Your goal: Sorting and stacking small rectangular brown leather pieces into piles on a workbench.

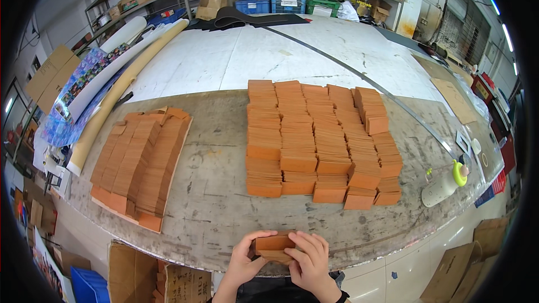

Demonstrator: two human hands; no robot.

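Observation:
At the near edge of the table, both my hands hold a small bundle of orange-brown rectangular pieces [275, 243], leather-like or card-like. My left hand [243, 261] grips its left end, thumb in front and fingers behind. On the right end, my right hand [312, 262] has its fingers bent over the top edge. A gap shows between the front and back pieces of the bundle. Beyond my hands stand tall rows of the same orange-brown pieces [317, 140], packed in several columns. Off to the left, more rows [135, 163] lie on a pale board.
A pale bottle with a lime-green lid [443, 186] stands at the right. A long metal straightedge [359, 73] crosses the worktable [216, 191]. Long rolls [132, 81] lie along the left edge. An open cardboard box [132, 275] sits below the table edge. Dark sheet material [241, 18] lies far back.

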